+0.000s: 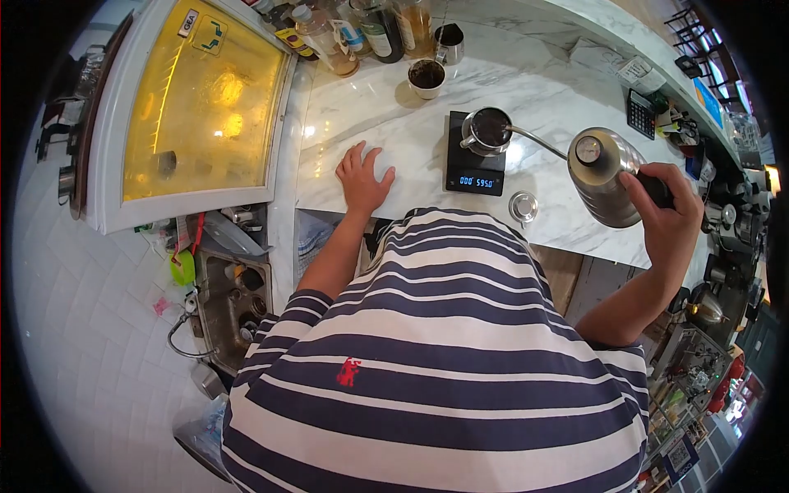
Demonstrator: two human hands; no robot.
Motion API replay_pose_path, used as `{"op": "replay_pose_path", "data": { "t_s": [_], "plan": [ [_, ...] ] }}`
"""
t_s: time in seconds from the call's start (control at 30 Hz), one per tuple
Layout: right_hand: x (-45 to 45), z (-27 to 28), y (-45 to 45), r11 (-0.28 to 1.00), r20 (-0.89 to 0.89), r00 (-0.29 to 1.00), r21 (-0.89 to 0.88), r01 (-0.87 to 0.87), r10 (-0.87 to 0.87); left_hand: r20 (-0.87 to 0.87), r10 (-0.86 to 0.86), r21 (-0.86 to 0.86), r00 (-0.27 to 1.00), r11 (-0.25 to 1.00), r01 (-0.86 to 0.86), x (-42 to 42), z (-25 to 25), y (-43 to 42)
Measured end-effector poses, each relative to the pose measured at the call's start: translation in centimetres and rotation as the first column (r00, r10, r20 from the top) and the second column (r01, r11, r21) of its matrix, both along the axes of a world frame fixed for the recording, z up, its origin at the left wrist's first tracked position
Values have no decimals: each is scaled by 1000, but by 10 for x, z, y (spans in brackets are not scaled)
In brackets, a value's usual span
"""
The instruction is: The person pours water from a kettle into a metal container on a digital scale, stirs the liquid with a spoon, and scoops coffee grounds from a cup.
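My right hand is wrapped round the dark handle of a steel gooseneck kettle with a dial on its lid. The kettle's thin spout reaches left to the rim of a metal cup with dark contents. That cup stands on a black digital scale with a lit blue display. Resting on the marble counter left of the scale, my left hand has its fingers spread and holds nothing. A small round metal lid lies below and right of the scale.
Behind the scale are a white cup of dark grounds and a metal pitcher. Several bottles stand at the back left, beside a yellow-lit glass-front cabinet. A calculator sits at the right; a sink is at lower left.
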State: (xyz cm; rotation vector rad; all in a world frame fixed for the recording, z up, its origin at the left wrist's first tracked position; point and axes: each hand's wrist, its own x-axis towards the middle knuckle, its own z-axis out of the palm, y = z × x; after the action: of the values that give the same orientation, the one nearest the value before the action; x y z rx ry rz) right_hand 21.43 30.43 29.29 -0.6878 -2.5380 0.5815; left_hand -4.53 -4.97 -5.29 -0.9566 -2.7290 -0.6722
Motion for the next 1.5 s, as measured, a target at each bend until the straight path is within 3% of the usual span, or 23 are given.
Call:
{"op": "replay_pose_path", "data": {
  "t_s": [1.3,1.5],
  "plan": [
    [-2,0,0,998,-70,998,-67,-8,3,2,5,-7,1000,1000,-5,1,0,0],
    [2,3,0,999,-9,1000,-51,-15,14,4,3,-1,1000,1000,-3,1,-1,0]
  ]
}}
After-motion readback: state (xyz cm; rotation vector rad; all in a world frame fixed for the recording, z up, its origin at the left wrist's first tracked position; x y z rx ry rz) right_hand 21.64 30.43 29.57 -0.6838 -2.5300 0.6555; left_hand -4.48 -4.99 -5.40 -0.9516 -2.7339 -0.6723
